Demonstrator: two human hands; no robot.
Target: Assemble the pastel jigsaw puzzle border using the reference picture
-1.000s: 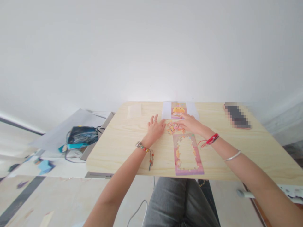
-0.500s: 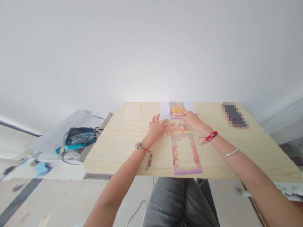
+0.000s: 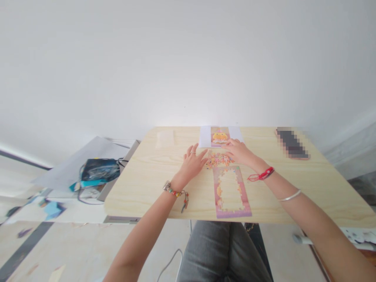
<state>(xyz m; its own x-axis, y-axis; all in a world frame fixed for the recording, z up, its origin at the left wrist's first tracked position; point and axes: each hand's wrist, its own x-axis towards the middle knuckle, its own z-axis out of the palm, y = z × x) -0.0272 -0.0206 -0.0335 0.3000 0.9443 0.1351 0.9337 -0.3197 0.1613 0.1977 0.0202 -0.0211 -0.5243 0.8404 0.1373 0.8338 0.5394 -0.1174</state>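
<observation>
A heap of small, colourful jigsaw pieces (image 3: pixel 217 159) lies on the wooden table between my hands. My left hand (image 3: pixel 192 162) rests at the heap's left edge, fingers spread and nothing in them. On the other side, my right hand (image 3: pixel 239 150) is at the heap's upper right with its fingers extended, the fingertips near the lower edge of a picture sheet (image 3: pixel 219 135). That sheet shows an orange cartoon figure and lies on white paper. Nearer my body is a partly assembled jigsaw puzzle (image 3: pixel 245 192), a pinkish-purple border around a bare middle.
A phone (image 3: pixel 292 144), blurred by pixels, lies at the table's right. A pale translucent packet (image 3: pixel 165 139) is at the back left. Left of the table (image 3: pixel 141 188), a black bag (image 3: pixel 100 169) and cables sit on a lower surface. The wall borders the table's far edge.
The loose pieces have been drawn together into a more even heap. My left hand has shifted slightly left, its fingers wider apart, and my right hand has moved very little.
</observation>
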